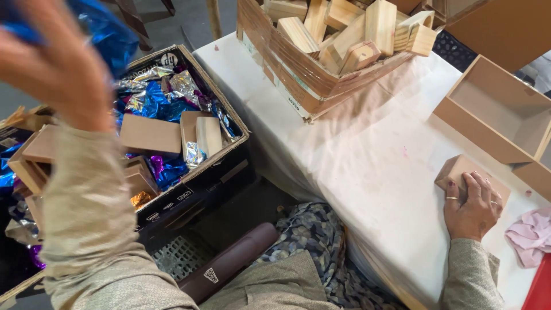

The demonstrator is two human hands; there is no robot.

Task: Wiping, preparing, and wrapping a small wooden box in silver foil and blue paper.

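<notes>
On the white-covered surface (367, 166), seen from where I stand beside the seated person:

Right hand: the right hand (473, 206) lies flat on a small wooden block (459, 169) near the surface's right edge; fingers spread over its top, pressing on it and not curled around it, rings on two fingers.

Left hand: the left hand (54, 69) is raised close to the camera and blurred; its grip is closed on crumpled blue foil (106, 28), pinched up at the fingertips.

Pink cloth: a pink cloth (531, 235) lies just beside the right hand, at the frame's right edge.

Black crate: below the left arm, off the surface's left side, a black crate (195, 189) holds shiny blue, silver and purple foil and several flat wooden box pieces.

Open boxes: beyond the block, an empty open wooden box (493, 112) sits on the surface, near the block but apart from it.

Far carton: at the far end, a cardboard carton (298, 72) is heaped with pale wooden blocks, some with arched cut-outs.
</notes>
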